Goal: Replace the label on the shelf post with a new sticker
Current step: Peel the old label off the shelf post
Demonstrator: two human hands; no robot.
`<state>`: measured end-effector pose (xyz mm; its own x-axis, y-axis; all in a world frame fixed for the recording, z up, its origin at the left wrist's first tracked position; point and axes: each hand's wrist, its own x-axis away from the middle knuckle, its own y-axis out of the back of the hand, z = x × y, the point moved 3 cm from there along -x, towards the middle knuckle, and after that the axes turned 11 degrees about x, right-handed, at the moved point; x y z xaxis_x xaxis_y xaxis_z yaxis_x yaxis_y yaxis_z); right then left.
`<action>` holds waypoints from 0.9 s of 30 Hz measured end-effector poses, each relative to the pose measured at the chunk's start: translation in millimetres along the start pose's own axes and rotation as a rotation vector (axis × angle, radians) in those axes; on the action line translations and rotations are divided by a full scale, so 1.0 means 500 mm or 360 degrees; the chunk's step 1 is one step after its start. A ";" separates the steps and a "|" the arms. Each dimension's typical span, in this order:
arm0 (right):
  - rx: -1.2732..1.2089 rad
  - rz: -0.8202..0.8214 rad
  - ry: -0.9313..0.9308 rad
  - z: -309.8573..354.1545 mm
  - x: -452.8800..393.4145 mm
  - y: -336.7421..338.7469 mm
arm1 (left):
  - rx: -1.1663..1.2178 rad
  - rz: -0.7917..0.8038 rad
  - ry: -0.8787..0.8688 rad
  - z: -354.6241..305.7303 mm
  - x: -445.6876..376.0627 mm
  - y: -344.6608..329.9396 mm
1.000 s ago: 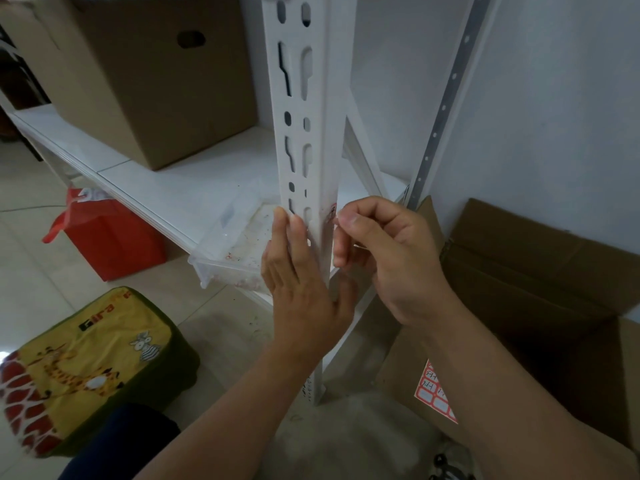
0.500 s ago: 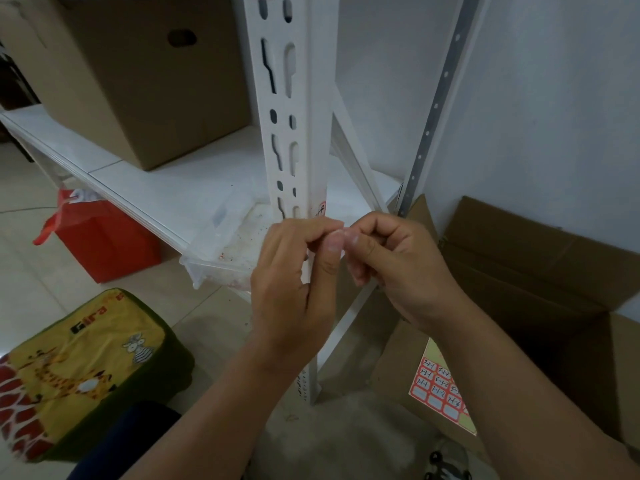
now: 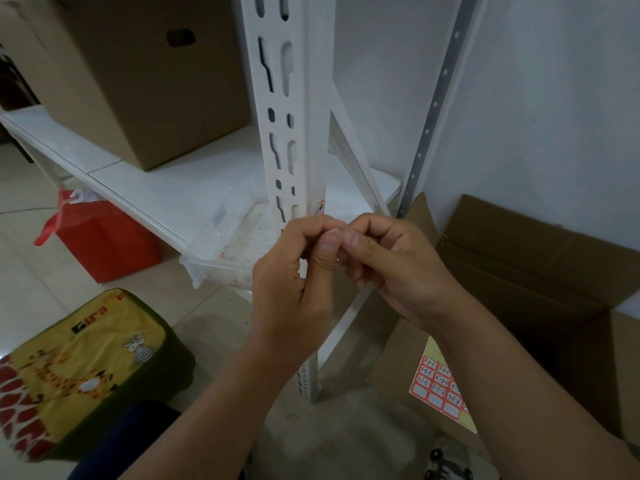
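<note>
While both hands meet in front of a white metal shelf post (image 3: 294,140), the left hand (image 3: 294,282) has its fingers curled in and its thumb raised, and the right hand (image 3: 388,268) has its fingers curled too, thumb tip touching the left thumb tip. They seem to pinch something tiny between the thumbs, but it is too small to make out. Just above the knuckles, a small red-bordered label (image 3: 320,206) with handwriting sits on the right-hand face of the post, near its front edge. The post stands upright and has rows of slots along its front face. Behind it runs a white shelf board (image 3: 166,188) carrying a large brown cardboard box (image 3: 138,81), and a clear plastic tray (image 3: 221,251) juts over the shelf's front edge, just left of the hands. To the right, on the floor, an open cardboard carton (image 3: 540,271) holds a yellow sheet of red-bordered stickers (image 3: 443,386), below the right forearm. To the left, under the shelf, is a red bag (image 3: 104,240). Nearer, at lower left, lies a yellow and green cushion (image 3: 79,362) printed with a giraffe.
</note>
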<state>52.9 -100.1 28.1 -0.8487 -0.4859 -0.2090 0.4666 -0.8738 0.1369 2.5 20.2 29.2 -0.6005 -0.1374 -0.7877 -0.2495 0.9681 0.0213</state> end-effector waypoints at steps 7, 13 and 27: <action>0.0002 0.0051 -0.0037 -0.001 0.002 -0.004 | -0.0001 -0.0060 0.0072 -0.004 -0.001 0.000; 0.0071 0.0024 -0.0033 0.000 -0.001 -0.014 | -0.0142 -0.0098 0.0055 -0.002 0.004 -0.001; 0.0048 0.0083 -0.0002 0.002 -0.011 -0.033 | 0.0138 -0.0206 0.0404 0.016 -0.004 0.025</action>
<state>49.6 -82.8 28.1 -0.8237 -0.5307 -0.1996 0.5025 -0.8464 0.1766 6.5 34.3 26.1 -0.7414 -0.2980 -0.6013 -0.2771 0.9520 -0.1301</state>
